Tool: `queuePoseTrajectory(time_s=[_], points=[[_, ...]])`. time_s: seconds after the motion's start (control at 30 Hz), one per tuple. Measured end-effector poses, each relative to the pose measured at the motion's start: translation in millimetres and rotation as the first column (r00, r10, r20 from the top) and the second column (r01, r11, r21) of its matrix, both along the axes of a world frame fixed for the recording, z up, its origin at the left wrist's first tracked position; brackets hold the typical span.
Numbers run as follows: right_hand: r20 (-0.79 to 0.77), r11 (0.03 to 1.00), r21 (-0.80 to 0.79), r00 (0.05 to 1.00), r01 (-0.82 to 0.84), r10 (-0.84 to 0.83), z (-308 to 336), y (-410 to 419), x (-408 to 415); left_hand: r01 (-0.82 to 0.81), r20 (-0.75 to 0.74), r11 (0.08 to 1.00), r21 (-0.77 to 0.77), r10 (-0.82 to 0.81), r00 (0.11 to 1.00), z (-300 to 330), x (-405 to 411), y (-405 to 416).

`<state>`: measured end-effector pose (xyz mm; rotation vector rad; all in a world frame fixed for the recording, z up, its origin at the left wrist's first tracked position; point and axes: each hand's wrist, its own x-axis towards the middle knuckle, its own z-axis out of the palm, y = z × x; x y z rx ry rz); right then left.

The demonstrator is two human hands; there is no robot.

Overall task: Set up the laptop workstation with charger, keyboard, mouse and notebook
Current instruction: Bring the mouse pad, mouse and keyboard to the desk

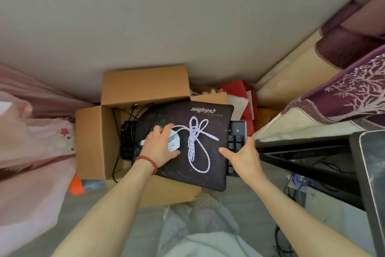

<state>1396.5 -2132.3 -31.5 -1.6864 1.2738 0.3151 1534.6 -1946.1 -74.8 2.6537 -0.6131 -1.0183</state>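
A dark mouse pad (210, 165) lies tilted over an open cardboard box (89, 142). On the pad rests a white mouse (174, 141) with its white braided cable (194, 144) tied in a bundle. My left hand (160, 146) is closed over the mouse and presses it on the pad. My right hand (242, 156) grips the pad's right edge together with the black keyboard (235, 138) beneath it. More of the keyboard shows inside the box at the left, among black cables.
A dark desk frame (312, 158) and desk top edge (370, 173) stand at the right. Purple patterned fabric (354, 94) hangs above it. Red bags (237, 92) sit behind the box. Pink cloth (31, 142) lies at the left, an orange item (76, 188) by the box.
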Motion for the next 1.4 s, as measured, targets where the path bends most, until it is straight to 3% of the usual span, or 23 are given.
queuePoseTrajectory(time_s=[0.1, 0.17, 0.3, 0.43, 0.57, 0.73, 1.0, 1.13, 1.4], points=[[0.011, 1.000, -0.002, 1.000, -0.001, 0.001, 9, 6, 5, -0.206, -0.075, 0.974, -0.095, 0.199, 0.977, 21, 11, 13], [0.043, 1.000, -0.002, 0.999, 0.000, 0.000, 18, 12, 10, -0.383, -0.121, 0.909, -0.166, 0.367, 0.923, 40, 15, 21], [0.126, 1.000, 0.016, 0.992, -0.013, 0.011, 46, 29, 19, -0.664, -0.320, 0.665, -0.342, 0.582, 0.748, 92, 15, 39], [0.173, 0.998, -0.042, 0.984, -0.041, 0.048, 87, 52, 34, -0.725, -0.374, 0.472, -0.502, 0.637, 0.674, 149, 14, 56], [0.177, 0.991, -0.119, 0.981, -0.056, 0.077, 137, 66, 32, -0.648, -0.325, 0.443, -0.619, 0.607, 0.725, 202, 15, 68], [0.263, 0.983, -0.108, 0.958, 0.149, -0.117, 210, 57, -31, -0.523, -0.256, 0.475, -0.707, 0.518, 0.816, 264, 1, 79], [0.473, 0.871, -0.009, 0.770, 0.490, -0.428, 310, 37, -184, -0.204, -0.133, 0.540, -0.817, 0.168, 0.977, 355, -59, 24], [0.563, 0.757, 0.051, 0.607, 0.652, -0.561, 340, 42, -282, -0.001, -0.036, 0.521, -0.854, -0.058, 0.998, 397, -128, -22], [0.600, 0.457, 0.196, 0.262, 0.867, -0.755, 337, 100, -517, 0.165, -0.005, 0.448, -0.879, -0.354, 0.935, 423, -327, -71]])
